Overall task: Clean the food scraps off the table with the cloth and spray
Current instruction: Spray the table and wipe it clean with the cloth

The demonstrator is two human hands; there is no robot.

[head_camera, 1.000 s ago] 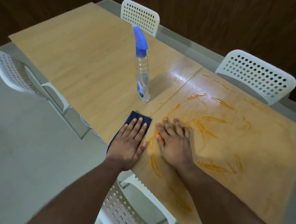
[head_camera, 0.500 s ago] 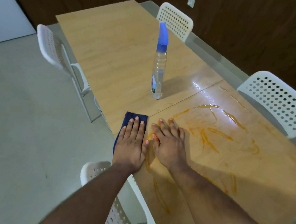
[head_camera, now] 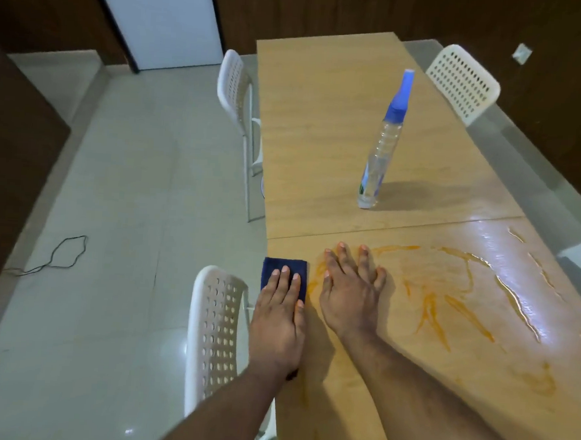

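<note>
A dark blue folded cloth [head_camera: 284,266] lies at the near left edge of the wooden table [head_camera: 322,126]. My left hand [head_camera: 279,317] lies flat on it with straight fingers. My right hand [head_camera: 351,288] rests flat on the tabletop just right of the cloth, fingers spread, touching the edge of the orange smears [head_camera: 433,306]. The smears and a wet glossy streak [head_camera: 521,308] cover the near right part of the table. A clear spray bottle [head_camera: 382,147] with a blue nozzle stands upright farther back, beyond the table seam.
A white perforated chair [head_camera: 214,337] stands right under my left arm. Another white chair [head_camera: 237,90] is at the table's left side and one [head_camera: 462,80] at the far right. A black cable [head_camera: 59,256] lies on the tiled floor to the left.
The view has swung left, so the table now runs straight away from me. Both hands remain flat in the same places, left on the cloth and right beside it.
</note>
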